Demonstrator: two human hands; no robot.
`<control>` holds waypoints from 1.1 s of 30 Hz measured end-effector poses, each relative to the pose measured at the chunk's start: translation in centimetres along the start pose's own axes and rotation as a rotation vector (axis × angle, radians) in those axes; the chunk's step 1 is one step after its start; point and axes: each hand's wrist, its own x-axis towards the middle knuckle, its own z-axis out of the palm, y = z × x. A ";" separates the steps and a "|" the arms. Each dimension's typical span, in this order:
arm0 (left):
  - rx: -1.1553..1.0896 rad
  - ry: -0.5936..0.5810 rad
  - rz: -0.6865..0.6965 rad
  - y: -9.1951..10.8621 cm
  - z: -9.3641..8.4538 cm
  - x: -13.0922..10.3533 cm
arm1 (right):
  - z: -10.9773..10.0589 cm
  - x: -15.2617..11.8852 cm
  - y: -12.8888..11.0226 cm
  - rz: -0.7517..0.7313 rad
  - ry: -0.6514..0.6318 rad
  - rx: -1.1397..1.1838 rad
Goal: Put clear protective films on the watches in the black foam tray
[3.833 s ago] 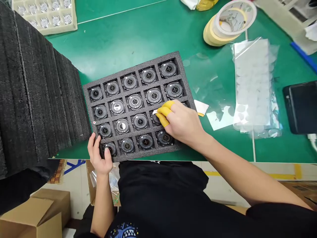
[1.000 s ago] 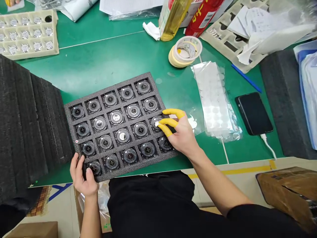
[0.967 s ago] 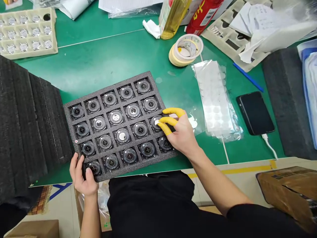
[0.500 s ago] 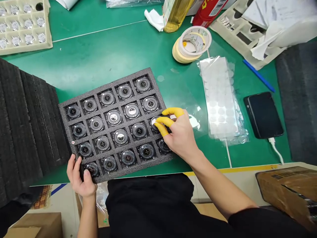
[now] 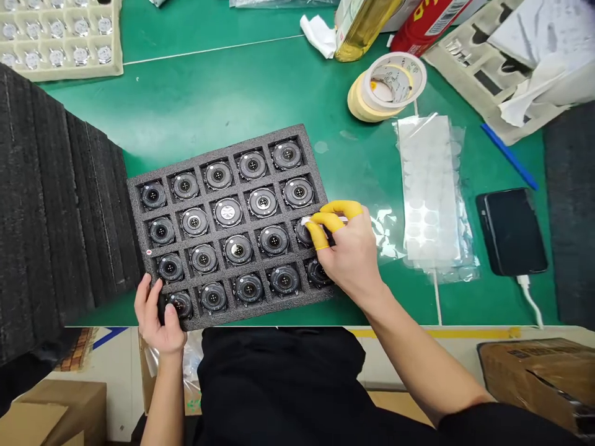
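Note:
A dark grey foam tray [image 5: 211,241] lies slanted at the table's front edge. In its square pockets sit several round black watch bodies [image 5: 274,240], backs up, with small gold contacts. My left hand [image 5: 160,316] grips the tray's near left corner, thumb on top and fingers at the left side. Yellow finger cots cover fingers of my right hand [image 5: 348,248]. That hand is closed in a pinch on a small piece of white wipe [image 5: 305,220], pressed on a watch body [image 5: 304,233] in the right column. The fingers hide part of it.
Stacked black foam [image 5: 41,198] borders the left side. A cream tray [image 5: 69,73] of round parts stands far left. Toward the right are tape rolls [image 5: 393,87], plastic sheets [image 5: 430,192], a blue stick [image 5: 509,155] and a phone [image 5: 511,232] with a white cable.
The whole view has shifted, so table items appear further right. My right hand stays at the same watch body, its fingers slightly changed. My left hand keeps its hold on the tray corner.

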 end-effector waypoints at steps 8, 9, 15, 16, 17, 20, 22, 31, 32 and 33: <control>-0.033 0.019 -0.016 0.4 0.2 -0.1 | -0.1 -0.3 -0.2 -0.038 -0.033 0.018; -0.038 0.022 -0.012 0.4 0.2 -0.1 | 0.1 -0.2 -0.2 -0.013 -0.012 -0.012; -0.073 0.018 -0.008 0.3 0.4 -0.2 | -0.3 -0.8 0.0 -0.004 -0.064 0.047; -0.069 0.017 -0.012 0.3 0.4 -0.2 | -0.4 -0.8 0.0 -0.015 -0.086 0.050; -0.064 0.017 -0.015 0.3 0.4 -0.3 | -0.3 -0.8 -0.1 -0.019 -0.100 0.040; -0.054 0.021 -0.018 0.3 0.4 -0.3 | 0.1 -0.3 -0.4 0.004 -0.068 -0.035; -0.059 0.018 -0.012 0.3 0.4 -0.3 | 0.2 -0.1 -0.4 0.031 -0.035 -0.073; -0.062 0.017 -0.021 0.0 0.5 -0.4 | -0.1 0.0 -0.2 0.012 -0.100 -0.108; -0.052 0.019 -0.026 0.0 0.5 -0.4 | 0.1 0.2 -0.1 0.032 -0.072 -0.146; -0.043 0.020 -0.029 0.0 0.5 -0.5 | 0.1 0.4 -0.1 0.048 -0.049 -0.171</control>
